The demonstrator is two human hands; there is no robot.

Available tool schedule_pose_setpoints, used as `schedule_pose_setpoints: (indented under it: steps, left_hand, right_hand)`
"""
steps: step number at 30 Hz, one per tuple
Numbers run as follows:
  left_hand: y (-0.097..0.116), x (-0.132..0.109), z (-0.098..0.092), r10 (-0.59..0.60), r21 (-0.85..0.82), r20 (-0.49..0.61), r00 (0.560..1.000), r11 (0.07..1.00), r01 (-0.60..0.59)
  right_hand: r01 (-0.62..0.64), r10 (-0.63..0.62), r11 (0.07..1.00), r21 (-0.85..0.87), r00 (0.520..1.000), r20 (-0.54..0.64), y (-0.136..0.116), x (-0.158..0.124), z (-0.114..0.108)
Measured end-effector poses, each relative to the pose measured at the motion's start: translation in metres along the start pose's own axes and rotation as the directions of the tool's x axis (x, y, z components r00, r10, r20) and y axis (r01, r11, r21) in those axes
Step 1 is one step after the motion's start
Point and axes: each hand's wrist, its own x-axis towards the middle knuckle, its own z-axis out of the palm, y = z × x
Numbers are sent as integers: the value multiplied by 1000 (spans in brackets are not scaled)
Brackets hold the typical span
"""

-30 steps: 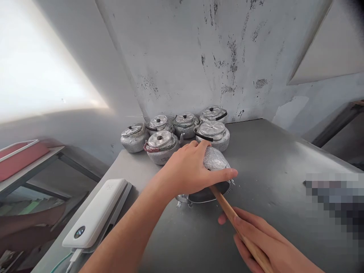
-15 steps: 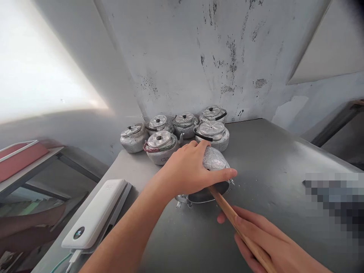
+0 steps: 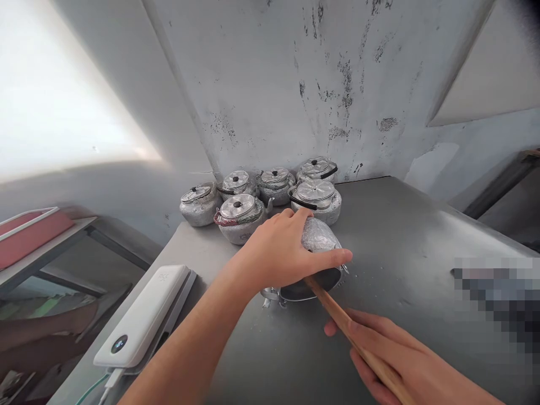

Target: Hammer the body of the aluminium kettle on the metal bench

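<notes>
A dented silver kettle [image 3: 321,235] lies tipped on the metal table, its dark round mouth facing me. My left hand [image 3: 280,247] is closed over its upper side, the thumb stretched out along the rim. My right hand [image 3: 382,349] is wrapped round a wooden stick [image 3: 337,315] that slants up and left into the kettle's mouth. The stick's far end is hidden inside the kettle and behind my left hand. Near the mouth's left edge a metal bracket [image 3: 270,293] shows, partly covered by my wrist.
Several lidded silver kettles [image 3: 237,207] are grouped by the wall at the table's [image 3: 405,242] back. A white power bank [image 3: 143,315] with cables lies at the left edge. Something pixelated [image 3: 498,292] is on the right. A red bin [image 3: 31,236] stands on a shelf at left.
The wooden stick has shifted slightly within the kettle's mouth, its visible upper end now a little further left. Both hands keep their holds; the view has moved very slightly.
</notes>
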Motion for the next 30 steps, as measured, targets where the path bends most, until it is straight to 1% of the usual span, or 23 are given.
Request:
schedule_pose_setpoints:
  steps: [4,7,12,16,19,23,26,30]
  left_hand:
    - [0,0,0,-1,8,7,1000,1000,1]
    - [0,0,1,-5,13,14,1000,1000,5]
    - [0,0,1,-5,18,3,1000,1000,5]
    - [0,1,0,-7,10,10,1000,1000,7]
    - [-1,2,0,-3,13,4,1000,1000,3]
    - [-1,2,1,-1,14,-1,1000,1000,1]
    - [-1,2,1,-2,13,-3,1000,1000,2]
    - [-1,2,0,-5,12,3,1000,1000,5]
  right_hand:
    - [-34,32,998,58,999,37,-4,1,-2]
    - [-72,70,997,40,996,48,-5,2,-2]
    - [-6,5,1000,21,999,39,-3,-1,-2]
    - [-42,44,998,-48,998,37,-7,-4,-1]
    - [-13,14,999,-47,1000,17,-11,-5,0]
    - [-7,10,998,-56,998,59,-10,-1,-2]
    - [43,-39,997,-61,996,74,-7,3,-3]
    - [2,3,998,-64,997,82,-6,6,-3]
